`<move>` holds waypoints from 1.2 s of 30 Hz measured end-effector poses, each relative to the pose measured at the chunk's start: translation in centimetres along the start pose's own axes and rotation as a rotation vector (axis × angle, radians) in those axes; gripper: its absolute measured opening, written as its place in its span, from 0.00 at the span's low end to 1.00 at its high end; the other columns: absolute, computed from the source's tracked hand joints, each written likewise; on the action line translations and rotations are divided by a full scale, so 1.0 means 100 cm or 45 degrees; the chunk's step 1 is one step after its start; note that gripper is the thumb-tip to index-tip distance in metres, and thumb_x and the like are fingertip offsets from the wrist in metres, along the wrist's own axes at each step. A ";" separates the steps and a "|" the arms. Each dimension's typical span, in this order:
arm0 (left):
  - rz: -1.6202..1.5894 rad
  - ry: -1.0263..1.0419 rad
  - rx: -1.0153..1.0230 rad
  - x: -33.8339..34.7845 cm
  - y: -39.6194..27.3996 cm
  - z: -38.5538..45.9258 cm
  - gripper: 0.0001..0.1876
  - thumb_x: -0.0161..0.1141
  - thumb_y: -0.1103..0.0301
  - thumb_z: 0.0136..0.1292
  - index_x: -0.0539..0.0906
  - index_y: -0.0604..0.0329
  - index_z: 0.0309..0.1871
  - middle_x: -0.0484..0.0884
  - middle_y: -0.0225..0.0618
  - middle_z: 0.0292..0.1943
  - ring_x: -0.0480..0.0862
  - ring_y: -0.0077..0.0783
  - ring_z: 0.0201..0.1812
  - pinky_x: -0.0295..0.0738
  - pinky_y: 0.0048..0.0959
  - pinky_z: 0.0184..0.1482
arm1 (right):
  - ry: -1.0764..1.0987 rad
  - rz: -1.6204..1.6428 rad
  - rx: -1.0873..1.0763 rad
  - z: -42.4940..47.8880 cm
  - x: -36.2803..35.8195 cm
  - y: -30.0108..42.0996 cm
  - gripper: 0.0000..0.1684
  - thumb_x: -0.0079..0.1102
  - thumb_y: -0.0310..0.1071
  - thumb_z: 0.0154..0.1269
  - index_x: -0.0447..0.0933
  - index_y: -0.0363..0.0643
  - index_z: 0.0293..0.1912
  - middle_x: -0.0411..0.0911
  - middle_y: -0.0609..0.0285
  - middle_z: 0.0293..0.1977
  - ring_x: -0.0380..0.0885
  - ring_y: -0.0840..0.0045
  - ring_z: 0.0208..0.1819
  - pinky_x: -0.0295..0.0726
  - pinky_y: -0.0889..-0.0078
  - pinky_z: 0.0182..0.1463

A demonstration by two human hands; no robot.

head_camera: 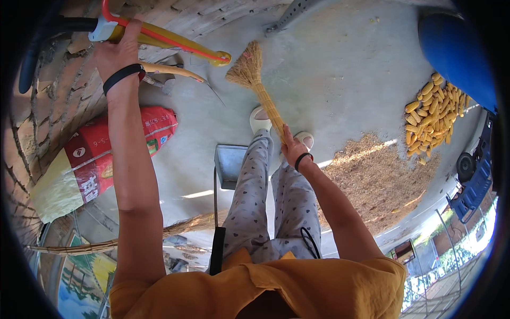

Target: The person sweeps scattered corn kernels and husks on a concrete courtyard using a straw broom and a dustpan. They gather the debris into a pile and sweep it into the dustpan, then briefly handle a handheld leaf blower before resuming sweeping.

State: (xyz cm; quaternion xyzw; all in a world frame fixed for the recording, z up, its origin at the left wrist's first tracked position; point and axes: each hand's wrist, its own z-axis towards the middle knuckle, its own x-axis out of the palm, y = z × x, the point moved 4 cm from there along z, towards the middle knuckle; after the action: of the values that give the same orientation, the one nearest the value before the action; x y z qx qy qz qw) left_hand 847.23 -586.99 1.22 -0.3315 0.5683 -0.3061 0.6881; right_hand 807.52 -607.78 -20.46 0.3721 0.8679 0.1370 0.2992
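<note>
My right hand (293,147) is closed around the bound handle of a short straw hand broom (267,101), whose fanned bristles point away from me above the concrete floor. At the upper left, my left hand (119,50) grips a yellow tubular object (171,42) with a red strip along it and a pale fitting at one end; I cannot tell its kind. A metal dustpan (231,166) with a long upright handle stands beside my legs. Right of my feet lies a spread of brown chaff or crop debris (362,181) on the floor.
Husked corn cobs (430,115) are piled beside a large blue object (456,52) at right. A red and pale woven sack (93,159) lies by the brick wall (24,131). A curved-handled tool (175,71) and a long straw broom (191,224) are at left.
</note>
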 end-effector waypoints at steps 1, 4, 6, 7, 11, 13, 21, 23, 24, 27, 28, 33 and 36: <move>0.062 0.020 0.015 -0.002 -0.009 0.002 0.23 0.68 0.62 0.47 0.76 0.67 0.44 0.79 0.37 0.36 0.78 0.26 0.36 0.73 0.22 0.38 | 0.030 0.038 -0.013 0.012 0.009 0.013 0.41 0.47 0.41 0.60 0.36 0.54 0.67 0.72 0.37 0.35 0.74 0.46 0.36 0.73 0.49 0.41; 0.227 0.048 0.105 -0.002 -0.017 0.013 0.25 0.69 0.63 0.47 0.75 0.66 0.47 0.78 0.38 0.40 0.78 0.26 0.38 0.77 0.23 0.37 | 0.088 0.107 -0.025 0.052 0.034 0.049 0.40 0.47 0.42 0.61 0.37 0.56 0.66 0.71 0.38 0.40 0.74 0.47 0.40 0.73 0.50 0.46; 0.260 0.023 0.155 -0.005 -0.035 0.013 0.26 0.69 0.64 0.47 0.74 0.66 0.48 0.78 0.39 0.40 0.78 0.27 0.39 0.77 0.25 0.39 | 0.134 0.047 0.015 0.088 0.035 0.073 0.40 0.46 0.42 0.61 0.37 0.57 0.66 0.71 0.38 0.42 0.74 0.47 0.42 0.72 0.51 0.47; 0.246 0.056 0.143 -0.002 -0.036 0.010 0.26 0.68 0.64 0.47 0.74 0.66 0.49 0.78 0.40 0.42 0.78 0.28 0.41 0.77 0.25 0.41 | 0.160 0.011 0.061 0.092 0.037 0.072 0.40 0.46 0.42 0.61 0.37 0.57 0.66 0.71 0.38 0.43 0.73 0.48 0.43 0.72 0.51 0.48; -0.019 -0.072 -0.035 0.008 -0.015 -0.002 0.21 0.68 0.60 0.47 0.79 0.70 0.39 0.81 0.36 0.33 0.78 0.25 0.34 0.71 0.23 0.41 | 0.116 0.009 0.197 0.053 0.001 0.008 0.36 0.46 0.41 0.62 0.41 0.61 0.65 0.71 0.38 0.41 0.73 0.48 0.42 0.71 0.51 0.47; 0.057 -0.102 -0.035 0.006 -0.001 -0.001 0.20 0.68 0.63 0.48 0.79 0.70 0.39 0.81 0.37 0.34 0.78 0.26 0.35 0.70 0.24 0.42 | 0.155 -0.153 0.258 0.013 -0.025 -0.048 0.39 0.46 0.41 0.61 0.37 0.61 0.66 0.71 0.38 0.43 0.73 0.47 0.44 0.70 0.51 0.50; -0.040 -0.133 -0.195 0.049 0.075 -0.019 0.20 0.69 0.62 0.47 0.76 0.66 0.38 0.80 0.36 0.33 0.77 0.29 0.35 0.70 0.26 0.43 | -0.212 0.043 0.041 -0.053 -0.096 -0.118 0.40 0.49 0.38 0.59 0.41 0.45 0.65 0.75 0.39 0.30 0.75 0.47 0.33 0.73 0.52 0.38; -0.097 -0.172 -0.207 0.052 0.104 -0.013 0.21 0.70 0.61 0.46 0.76 0.66 0.38 0.80 0.37 0.34 0.78 0.31 0.35 0.70 0.26 0.44 | -0.194 0.111 0.023 -0.024 -0.108 -0.090 0.38 0.48 0.40 0.60 0.43 0.47 0.65 0.75 0.39 0.32 0.74 0.47 0.35 0.73 0.52 0.39; -0.123 -0.186 -0.207 0.055 0.111 -0.010 0.22 0.70 0.61 0.45 0.76 0.66 0.38 0.80 0.37 0.34 0.78 0.31 0.35 0.70 0.26 0.44 | -0.144 0.134 0.076 -0.006 -0.114 -0.079 0.37 0.47 0.40 0.60 0.43 0.49 0.65 0.75 0.38 0.33 0.74 0.47 0.36 0.73 0.52 0.40; -0.089 -0.125 -0.318 0.061 0.103 -0.009 0.23 0.71 0.61 0.44 0.76 0.66 0.39 0.80 0.38 0.36 0.78 0.32 0.37 0.69 0.27 0.46 | 0.019 0.117 0.258 0.029 -0.131 -0.072 0.36 0.45 0.42 0.62 0.42 0.53 0.66 0.74 0.37 0.38 0.73 0.47 0.42 0.72 0.53 0.45; -0.089 -0.117 -0.318 0.061 0.101 -0.007 0.23 0.71 0.61 0.45 0.76 0.65 0.40 0.80 0.38 0.36 0.78 0.31 0.37 0.69 0.27 0.46 | 0.019 0.093 0.285 0.031 -0.132 -0.082 0.36 0.44 0.43 0.62 0.41 0.54 0.66 0.74 0.37 0.39 0.73 0.47 0.43 0.72 0.53 0.46; -0.064 0.058 -0.451 0.049 0.101 -0.015 0.35 0.72 0.56 0.43 0.70 0.65 0.52 0.75 0.40 0.47 0.74 0.31 0.47 0.65 0.27 0.53 | -0.049 -0.038 0.368 -0.015 -0.116 -0.162 0.37 0.43 0.44 0.62 0.40 0.54 0.66 0.74 0.38 0.40 0.73 0.48 0.43 0.72 0.52 0.48; 0.045 0.105 -0.453 0.044 0.112 -0.036 0.37 0.70 0.52 0.44 0.68 0.64 0.54 0.74 0.36 0.44 0.72 0.27 0.42 0.66 0.26 0.44 | -0.100 -0.082 0.370 -0.044 -0.113 -0.178 0.38 0.43 0.44 0.62 0.38 0.51 0.66 0.75 0.38 0.37 0.74 0.47 0.40 0.72 0.51 0.46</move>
State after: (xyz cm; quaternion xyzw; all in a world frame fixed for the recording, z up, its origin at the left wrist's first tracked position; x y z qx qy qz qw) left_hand 844.90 -584.25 -10.83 -0.4253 0.6469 -0.2020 0.5999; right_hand 800.90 -628.31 -20.45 0.3887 0.8777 -0.0143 0.2800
